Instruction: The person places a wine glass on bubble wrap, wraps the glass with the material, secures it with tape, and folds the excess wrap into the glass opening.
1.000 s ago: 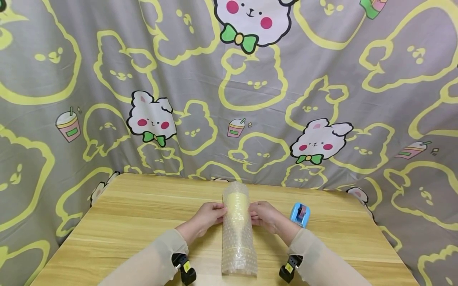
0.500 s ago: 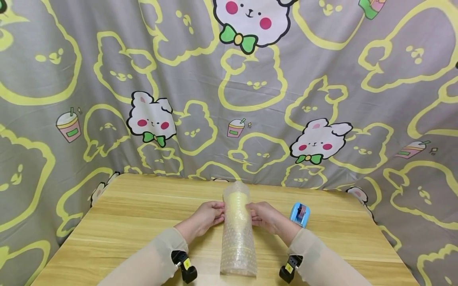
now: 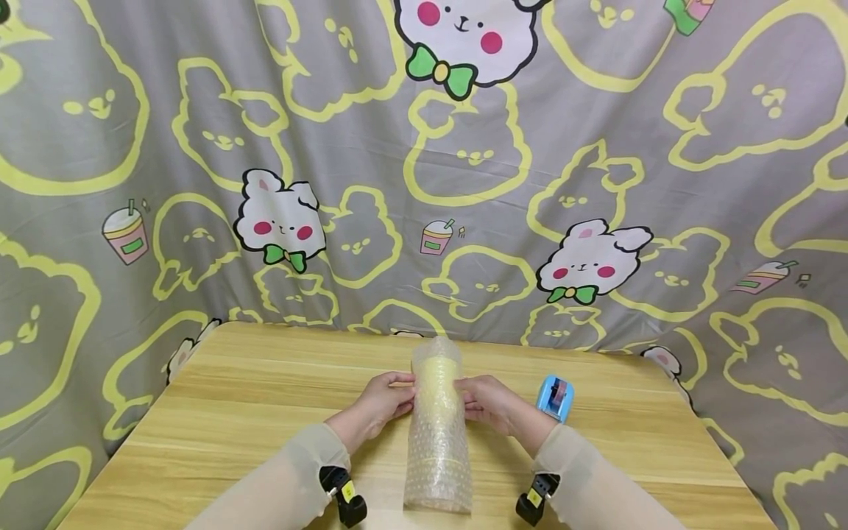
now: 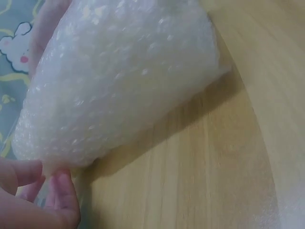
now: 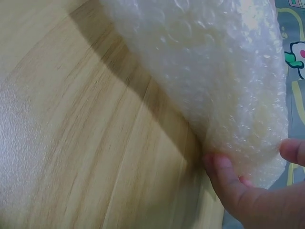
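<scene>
Gripping a bubble-wrapped roll [image 3: 438,434] from both sides over the wooden table [image 3: 265,375].
Pinched at the farther half by left hand [image 3: 386,402] and right hand [image 3: 492,403]; set between them, stretching back beyond both at the nearer end.

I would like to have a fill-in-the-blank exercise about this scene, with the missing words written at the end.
1. The left hand and the right hand hold the clear wrap, covered in small air-filled ____.
2. The thing inside shows through as pale ____.
3. The tape dispenser on the table is mainly ____.
4. The hand nearer to the dispenser is the ____ one.

Missing words: bubbles; yellow; blue; right.
</scene>
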Action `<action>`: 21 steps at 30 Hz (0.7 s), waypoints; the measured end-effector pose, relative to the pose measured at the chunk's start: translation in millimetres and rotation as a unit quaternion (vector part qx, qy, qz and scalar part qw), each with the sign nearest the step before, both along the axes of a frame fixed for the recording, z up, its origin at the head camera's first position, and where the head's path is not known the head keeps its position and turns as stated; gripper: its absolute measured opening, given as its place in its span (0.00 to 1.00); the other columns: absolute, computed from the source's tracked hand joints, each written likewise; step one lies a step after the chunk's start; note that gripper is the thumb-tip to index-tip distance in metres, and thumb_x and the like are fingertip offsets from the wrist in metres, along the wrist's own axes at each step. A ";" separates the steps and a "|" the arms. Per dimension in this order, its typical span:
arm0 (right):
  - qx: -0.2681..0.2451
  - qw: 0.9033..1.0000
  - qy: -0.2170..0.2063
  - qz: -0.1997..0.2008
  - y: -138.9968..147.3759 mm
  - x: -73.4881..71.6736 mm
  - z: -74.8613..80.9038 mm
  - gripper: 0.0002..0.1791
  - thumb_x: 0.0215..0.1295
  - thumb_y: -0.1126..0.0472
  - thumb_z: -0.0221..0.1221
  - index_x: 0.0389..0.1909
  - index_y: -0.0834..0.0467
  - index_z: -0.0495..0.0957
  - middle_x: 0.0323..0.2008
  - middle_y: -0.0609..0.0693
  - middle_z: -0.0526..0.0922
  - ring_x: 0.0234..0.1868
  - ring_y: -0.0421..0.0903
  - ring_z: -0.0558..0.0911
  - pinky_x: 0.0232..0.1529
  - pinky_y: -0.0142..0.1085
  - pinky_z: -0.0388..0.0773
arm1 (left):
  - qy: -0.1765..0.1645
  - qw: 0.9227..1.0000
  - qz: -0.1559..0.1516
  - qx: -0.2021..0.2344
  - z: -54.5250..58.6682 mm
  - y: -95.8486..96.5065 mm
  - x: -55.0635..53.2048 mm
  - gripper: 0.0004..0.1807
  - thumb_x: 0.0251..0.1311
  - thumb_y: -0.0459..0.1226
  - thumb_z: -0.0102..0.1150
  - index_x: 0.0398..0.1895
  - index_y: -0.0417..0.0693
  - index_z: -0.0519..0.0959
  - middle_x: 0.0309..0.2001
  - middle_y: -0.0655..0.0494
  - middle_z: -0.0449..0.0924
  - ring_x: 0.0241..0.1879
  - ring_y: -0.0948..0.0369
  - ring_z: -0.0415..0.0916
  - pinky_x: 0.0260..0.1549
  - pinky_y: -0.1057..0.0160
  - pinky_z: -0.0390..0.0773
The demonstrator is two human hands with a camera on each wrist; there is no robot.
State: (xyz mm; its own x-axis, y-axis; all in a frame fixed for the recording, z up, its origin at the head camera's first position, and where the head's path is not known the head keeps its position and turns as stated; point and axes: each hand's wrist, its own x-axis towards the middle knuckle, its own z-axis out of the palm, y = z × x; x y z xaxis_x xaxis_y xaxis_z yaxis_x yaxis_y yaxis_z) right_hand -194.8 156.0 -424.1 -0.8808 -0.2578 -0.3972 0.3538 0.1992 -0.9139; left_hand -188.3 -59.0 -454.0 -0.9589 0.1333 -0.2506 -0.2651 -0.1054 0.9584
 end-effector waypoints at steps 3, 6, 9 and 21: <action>-0.007 1.000 0.004 0.018 0.5 -0.3 -0.1 0.26 0.76 0.57 0.50 0.60 0.77 0.68 0.36 0.54 0.80 0.36 0.44 0.79 0.46 0.37 0.81 | -0.004 1.000 0.006 -0.007 0.9 0.9 0.4 0.18 0.67 0.25 0.56 0.60 0.29 0.72 0.39 0.49 0.79 0.32 0.65 0.78 0.39 0.66 0.83; -0.012 0.999 0.011 0.030 0.7 -0.9 -0.8 0.25 0.77 0.58 0.49 0.58 0.77 0.70 0.35 0.52 0.81 0.35 0.42 0.80 0.47 0.38 0.81 | -0.010 1.000 0.009 -0.014 2.1 1.8 0.6 0.20 0.68 0.25 0.56 0.61 0.27 0.70 0.43 0.45 0.79 0.35 0.64 0.78 0.41 0.65 0.83; -0.007 0.999 0.021 0.031 0.3 -1.5 -1.5 0.22 0.76 0.59 0.49 0.55 0.76 0.74 0.32 0.49 0.82 0.32 0.40 0.81 0.45 0.37 0.82 | -0.012 1.000 0.008 -0.013 2.7 2.8 0.2 0.19 0.69 0.25 0.54 0.60 0.23 0.69 0.47 0.41 0.79 0.38 0.63 0.78 0.46 0.63 0.83; -0.027 0.999 0.015 -0.010 -1.2 -1.5 -0.1 0.14 0.71 0.64 0.52 0.48 0.73 0.73 0.25 0.46 0.76 0.28 0.39 0.77 0.38 0.31 0.79 | -0.012 1.000 0.003 0.023 0.1 3.7 0.8 0.14 0.71 0.24 0.50 0.56 0.23 0.72 0.42 0.47 0.78 0.37 0.64 0.77 0.43 0.68 0.82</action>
